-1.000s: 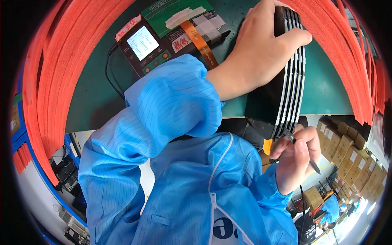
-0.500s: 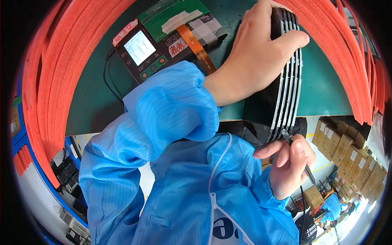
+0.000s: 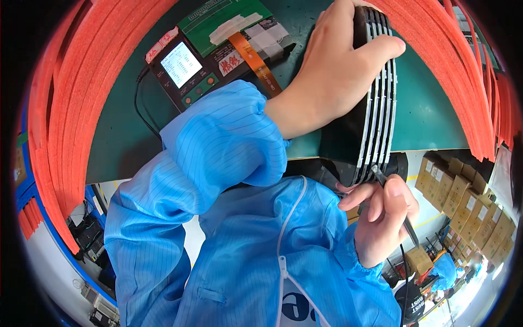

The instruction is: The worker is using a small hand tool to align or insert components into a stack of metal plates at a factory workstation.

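Note:
My left hand [image 3: 338,71] reaches across the table and is closed around a stack of several thin black panels [image 3: 379,101] with silvery-white edges. The stack stands with those edges turned to the right; its lower end reaches past the table's near edge. Below it, my right hand [image 3: 381,212] pinches a slim dark pen-like tool [image 3: 407,228] with a pale tip. That tip is at the lower end of the panel edges; whether it touches them I cannot tell. My left palm and part of its grip are hidden behind the panels.
A black tester [image 3: 188,82] with a lit screen, green circuit board and orange flat cable lies left on the green table [image 3: 122,125]. Red foam strips [image 3: 62,120] line both sides. Stacked cartons [image 3: 463,201] stand on the floor at right.
The view has shifted slightly. My right hand and the tool tip have moved a little up along the panel edges. My left hand keeps its hold on the stack.

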A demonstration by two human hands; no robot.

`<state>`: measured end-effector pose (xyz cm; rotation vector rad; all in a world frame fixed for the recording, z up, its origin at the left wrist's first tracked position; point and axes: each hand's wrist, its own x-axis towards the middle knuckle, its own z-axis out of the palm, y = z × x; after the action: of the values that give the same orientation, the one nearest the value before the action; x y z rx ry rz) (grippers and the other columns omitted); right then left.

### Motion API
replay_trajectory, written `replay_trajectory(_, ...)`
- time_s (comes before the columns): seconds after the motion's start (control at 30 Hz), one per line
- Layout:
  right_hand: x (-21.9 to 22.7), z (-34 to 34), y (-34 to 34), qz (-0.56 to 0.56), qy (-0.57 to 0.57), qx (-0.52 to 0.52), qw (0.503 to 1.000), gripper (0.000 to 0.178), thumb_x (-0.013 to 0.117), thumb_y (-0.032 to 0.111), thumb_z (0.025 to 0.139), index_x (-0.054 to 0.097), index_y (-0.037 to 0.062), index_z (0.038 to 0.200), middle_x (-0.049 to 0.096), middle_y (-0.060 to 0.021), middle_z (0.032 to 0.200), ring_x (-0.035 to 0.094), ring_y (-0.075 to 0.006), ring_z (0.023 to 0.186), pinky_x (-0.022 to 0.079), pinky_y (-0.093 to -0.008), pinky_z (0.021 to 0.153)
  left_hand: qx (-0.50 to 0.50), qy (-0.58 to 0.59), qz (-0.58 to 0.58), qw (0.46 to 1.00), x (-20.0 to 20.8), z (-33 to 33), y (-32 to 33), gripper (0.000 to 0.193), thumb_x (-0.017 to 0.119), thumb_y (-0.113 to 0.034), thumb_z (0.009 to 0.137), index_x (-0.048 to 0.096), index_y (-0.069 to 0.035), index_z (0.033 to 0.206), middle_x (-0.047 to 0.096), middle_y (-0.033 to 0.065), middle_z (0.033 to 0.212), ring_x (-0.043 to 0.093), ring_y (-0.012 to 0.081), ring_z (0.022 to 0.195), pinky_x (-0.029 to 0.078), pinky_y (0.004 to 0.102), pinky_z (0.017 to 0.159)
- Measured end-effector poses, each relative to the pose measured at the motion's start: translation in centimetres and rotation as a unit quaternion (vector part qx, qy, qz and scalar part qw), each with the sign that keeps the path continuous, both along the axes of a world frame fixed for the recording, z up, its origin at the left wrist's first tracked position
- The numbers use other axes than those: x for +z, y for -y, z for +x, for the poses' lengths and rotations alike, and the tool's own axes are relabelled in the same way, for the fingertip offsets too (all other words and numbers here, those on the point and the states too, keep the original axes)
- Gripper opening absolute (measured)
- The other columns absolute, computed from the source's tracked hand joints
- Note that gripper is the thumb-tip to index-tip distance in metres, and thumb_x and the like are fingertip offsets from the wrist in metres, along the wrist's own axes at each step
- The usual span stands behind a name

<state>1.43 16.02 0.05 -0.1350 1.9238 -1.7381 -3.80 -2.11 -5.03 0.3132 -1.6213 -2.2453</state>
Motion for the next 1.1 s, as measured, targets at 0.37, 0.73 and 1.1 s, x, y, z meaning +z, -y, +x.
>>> replay_trajectory(0.37, -0.5, 1.0, 1.5, 0.025, -0.046, -0.082, 0.995, 0.045, 0.044, 0.025, 0.101, 0.038, 0.0084, 0.06, 0.043, -0.0074, 0.049, 0.059, -0.0237, 0.05, 0.06, -0.0483, 0.069, 0.026, -0.016, -0.018, 0.999, -0.3, -0.1, -0.2, 0.032, 0.062, -0.022, 0.095, 0.047, -0.001, 0.114, 0.052, 0.0098, 0.094, 0.051, 0.0167, 0.086, 0.042, 0.0301, 0.08)
replay_trajectory(0.73, -0.6, 0.8, 0.9, -0.036, -0.019, -0.04, 0.998, 0.045, 0.042, 0.018, 0.104, 0.048, 0.0011, 0.062, 0.059, -0.0175, 0.062, 0.063, -0.0242, 0.062, 0.056, -0.0429, 0.079, 0.032, -0.004, -0.019, 0.999, 0.0, -0.1, -0.3, 0.03, 0.063, -0.019, 0.095, 0.048, -0.001, 0.114, 0.053, 0.0079, 0.092, 0.052, 0.0135, 0.083, 0.042, 0.0281, 0.076)
replay_trajectory(1.1, -0.6, 0.7, 0.8, -0.045, -0.029, -0.028, 0.998, 0.044, 0.043, 0.018, 0.104, 0.052, -0.0008, 0.065, 0.059, -0.0147, 0.061, 0.063, -0.0234, 0.062, 0.056, -0.0422, 0.08, 0.035, -0.013, -0.011, 0.999, -0.4, -0.1, -0.4, 0.027, 0.064, -0.015, 0.095, 0.049, -0.002, 0.114, 0.052, 0.0029, 0.083, 0.052, 0.0091, 0.073, 0.041, 0.0242, 0.065)
